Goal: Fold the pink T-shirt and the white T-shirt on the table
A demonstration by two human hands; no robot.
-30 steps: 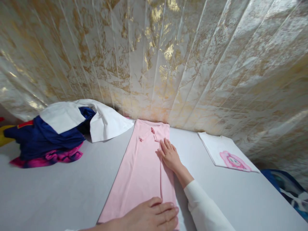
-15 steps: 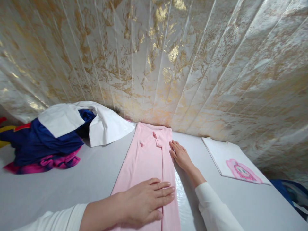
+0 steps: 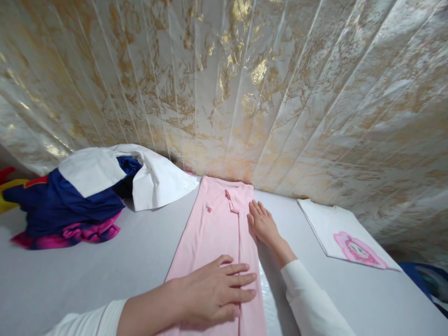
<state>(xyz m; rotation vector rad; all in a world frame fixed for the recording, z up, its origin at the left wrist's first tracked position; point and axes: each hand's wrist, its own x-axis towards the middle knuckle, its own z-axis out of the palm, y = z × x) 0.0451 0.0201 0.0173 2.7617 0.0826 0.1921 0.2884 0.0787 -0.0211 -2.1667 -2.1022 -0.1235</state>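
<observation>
Bright, even light; glare on foil; warped edges.

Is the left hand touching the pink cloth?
Touching. The head view shows the left hand lying flat, palm down, on the pink cloth.

A long garment [image 3: 217,233] lies lengthwise at the middle of the bench [image 3: 87,275], its far end against the wall [image 3: 245,84] behind. The left hand [image 3: 213,291] rests flat on its near end, and the right hand [image 3: 263,224] lies along its right edge, farther back. A heap of clothes [image 3: 80,196] sits to the left and a folded shirt [image 3: 336,228] to the right.
</observation>
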